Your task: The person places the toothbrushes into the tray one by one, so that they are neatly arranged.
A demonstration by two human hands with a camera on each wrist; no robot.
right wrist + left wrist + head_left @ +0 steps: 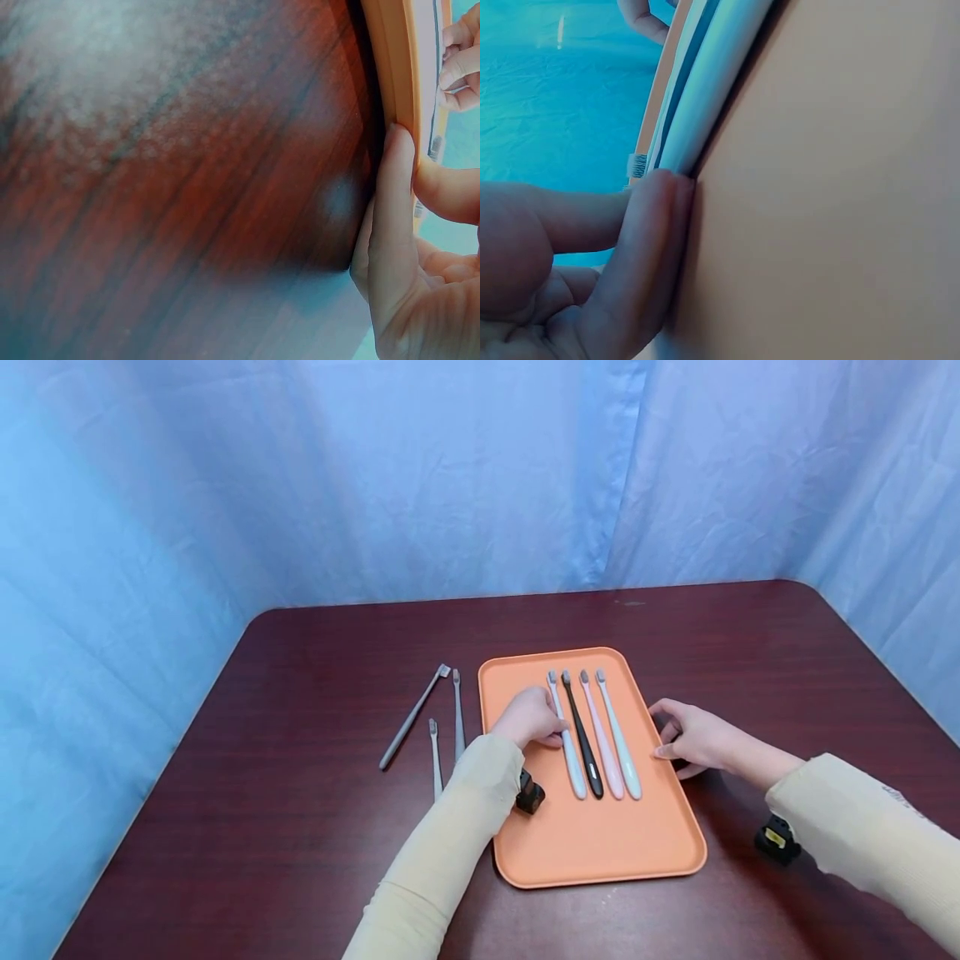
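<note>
An orange tray (600, 843) lies on a dark red table (300, 735). Four toothbrushes lie side by side on it: light blue (573, 768), black (587, 752), pink (603, 752) and pale mint (622, 756). My left hand (558, 735) rests on the tray and pinches the light blue toothbrush (705, 90) at mid-handle; the left wrist view shows the fingertips (660, 187) against its side. My right hand (663, 731) holds the tray's right rim (394, 67), thumb on top and a finger (390, 210) along the outer wall.
Three grey toothbrushes lie on the table left of the tray: one slanted (411, 720) and two roughly parallel (457, 714), (435, 760). A blue curtain (450, 477) closes off the back and sides. The table edges run close on the left and right.
</note>
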